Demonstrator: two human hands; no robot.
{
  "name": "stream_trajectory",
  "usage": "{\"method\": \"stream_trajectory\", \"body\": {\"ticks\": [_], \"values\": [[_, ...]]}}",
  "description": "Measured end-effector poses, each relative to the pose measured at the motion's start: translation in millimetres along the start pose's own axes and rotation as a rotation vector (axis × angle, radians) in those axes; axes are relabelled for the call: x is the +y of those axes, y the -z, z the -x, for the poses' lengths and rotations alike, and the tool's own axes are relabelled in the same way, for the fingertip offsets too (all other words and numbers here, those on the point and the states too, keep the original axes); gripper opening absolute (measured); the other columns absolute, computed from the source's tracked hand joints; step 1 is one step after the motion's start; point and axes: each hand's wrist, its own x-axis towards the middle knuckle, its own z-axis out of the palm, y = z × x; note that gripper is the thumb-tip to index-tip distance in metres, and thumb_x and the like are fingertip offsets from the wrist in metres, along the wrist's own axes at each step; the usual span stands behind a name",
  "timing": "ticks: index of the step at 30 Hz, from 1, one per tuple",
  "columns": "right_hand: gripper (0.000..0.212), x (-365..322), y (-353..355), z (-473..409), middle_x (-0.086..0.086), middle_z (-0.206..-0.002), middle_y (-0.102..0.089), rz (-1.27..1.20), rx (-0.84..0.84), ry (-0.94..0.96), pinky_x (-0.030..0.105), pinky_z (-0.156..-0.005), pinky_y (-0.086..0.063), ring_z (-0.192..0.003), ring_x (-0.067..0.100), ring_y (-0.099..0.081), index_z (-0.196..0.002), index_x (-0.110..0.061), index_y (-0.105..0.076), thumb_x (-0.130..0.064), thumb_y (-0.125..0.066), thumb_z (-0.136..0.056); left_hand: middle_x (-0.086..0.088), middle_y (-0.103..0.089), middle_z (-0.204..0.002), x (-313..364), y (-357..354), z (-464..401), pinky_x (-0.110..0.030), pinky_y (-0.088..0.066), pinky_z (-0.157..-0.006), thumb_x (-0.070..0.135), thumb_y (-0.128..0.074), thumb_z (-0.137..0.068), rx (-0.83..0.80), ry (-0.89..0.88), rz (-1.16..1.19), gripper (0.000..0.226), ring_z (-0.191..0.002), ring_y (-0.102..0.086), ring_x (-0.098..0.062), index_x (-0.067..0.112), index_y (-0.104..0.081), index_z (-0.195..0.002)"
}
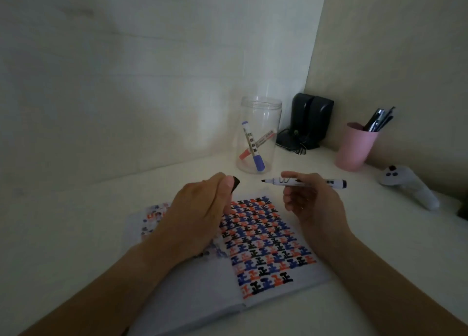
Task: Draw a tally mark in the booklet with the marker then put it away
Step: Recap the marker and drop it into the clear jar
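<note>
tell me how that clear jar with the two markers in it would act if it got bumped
The clear jar looks like thin plastic, tall for its base, holding only a blue marker and a red marker, so it is probably light and would likely slide or tip easily. With no lid, the markers could spill out.
</note>
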Motion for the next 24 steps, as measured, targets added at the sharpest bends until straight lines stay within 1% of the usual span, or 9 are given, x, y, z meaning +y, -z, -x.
{"method": "stream_trajectory", "body": {"ticks": [1, 2, 4, 6, 10, 16, 19, 21, 24], "values": [[0.024, -1.3, -0.9, 0.1, 0.010, -0.064, -0.066, -0.022, 0.005, -0.009, 0.031, -0.058, -0.048, -0.059, 0.020, -0.058, -0.096, -0.002, -0.076, -0.014, -0.055, -0.092, 0.003, -0.057, -0.066, -1.4, 0.3, -0.4, -0.040, -0.049, -0.061, 0.050, -0.022, -0.096, 0.015, 0.022, 0.009, 0.043, -0.058, -0.056, -0.016, 0.024, -0.051, -0.079], [0.021, -2.9, -1.8, -0.2, 0.010, -0.064, -0.067, -0.044, 0.009, -0.012, 0.031, -0.059, -0.048, -0.058, 0.020, -0.060, -0.096, -0.002, -0.075, -0.012, -0.056, -0.092, 0.004, -0.062, -0.073, -3.3, 0.1, -0.4, -0.034, -0.051, -0.064, 0.050, -0.030, -0.098, 0.013, 0.041, -0.010, 0.040, -0.063, -0.059, -0.012, 0.021, -0.056, -0.088], [0.014, -6.3, -3.5, 0.7, 0.011, -0.067, -0.070, -0.078, -0.010, -0.003, 0.031, -0.061, -0.051, -0.060, 0.020, -0.064, -0.094, -0.004, -0.071, -0.009, -0.058, -0.092, 0.012, -0.067, -0.084, -7.4, -1.6, 0.5, -0.012, -0.046, -0.067, 0.044, -0.049, -0.097, 0.022, 0.053, -0.079, 0.022, -0.074, -0.062, -0.004, 0.026, -0.060, -0.102], [0.013, -7.8, -4.9, 3.6, 0.012, -0.071, -0.072, -0.072, -0.061, 0.012, 0.030, -0.064, -0.052, -0.061, 0.019, -0.066, -0.093, -0.003, -0.072, -0.009, -0.060, -0.092, 0.016, -0.068, -0.084, -10.0, -2.2, -0.3, -0.006, -0.042, -0.066, 0.041, -0.059, -0.093, 0.042, 0.057, -0.130, 0.015, -0.077, -0.061, 0.001, 0.030, -0.063, -0.102], [0.016, -6.7, -7.4, 11.0, 0.010, -0.068, -0.072, -0.023, -0.135, 0.032, 0.027, -0.063, -0.055, -0.062, 0.017, -0.066, -0.093, 0.000, -0.073, -0.006, -0.059, -0.093, 0.016, -0.069, -0.081, -8.8, -0.7, -2.0, -0.006, -0.043, -0.068, 0.040, -0.063, -0.090, 0.076, 0.054, -0.152, 0.014, -0.078, -0.061, 0.002, 0.030, -0.067, -0.099], [0.016, -7.3, -8.2, 16.2, 0.012, -0.070, -0.073, 0.060, -0.207, 0.055, 0.025, -0.062, -0.057, -0.064, 0.020, -0.067, -0.090, -0.003, -0.076, -0.003, -0.060, -0.092, 0.021, -0.065, -0.081, -6.5, -0.8, -2.5, -0.004, -0.041, -0.070, 0.038, -0.064, -0.090, 0.084, 0.044, -0.164, 0.013, -0.081, -0.060, 0.007, 0.030, -0.068, -0.099], [0.012, -7.0, -9.7, 17.5, 0.012, -0.072, -0.073, 0.083, -0.228, 0.041, 0.025, -0.063, -0.057, -0.066, 0.020, -0.068, -0.088, -0.005, -0.079, -0.010, -0.068, -0.084, 0.020, -0.065, -0.084, -4.2, 0.3, -1.7, -0.003, -0.041, -0.070, 0.035, -0.066, -0.089, 0.084, 0.020, -0.141, 0.016, -0.085, -0.059, 0.005, 0.027, -0.069, -0.102], [0.017, -7.9, -10.5, 18.2, 0.010, -0.073, -0.074, 0.082, -0.219, 0.031, 0.024, -0.064, -0.057, -0.068, 0.017, -0.068, -0.087, -0.007, -0.081, -0.018, -0.073, -0.077, 0.016, -0.068, -0.087, -3.3, 2.0, -0.6, -0.004, -0.041, -0.072, 0.031, -0.070, -0.087, 0.090, 0.007, -0.130, 0.018, -0.086, -0.059, 0.002, 0.025, -0.069, -0.104], [0.018, -9.3, -10.2, 18.3, 0.009, -0.076, -0.075, 0.045, -0.201, 0.028, 0.022, -0.064, -0.058, -0.068, 0.015, -0.070, -0.084, -0.007, -0.081, -0.019, -0.074, -0.073, 0.013, -0.070, -0.089, -3.5, 3.2, -0.4, -0.003, -0.040, -0.073, 0.029, -0.071, -0.086, 0.096, -0.006, -0.135, 0.018, -0.087, -0.059, 0.000, 0.025, -0.069, -0.104]]}}
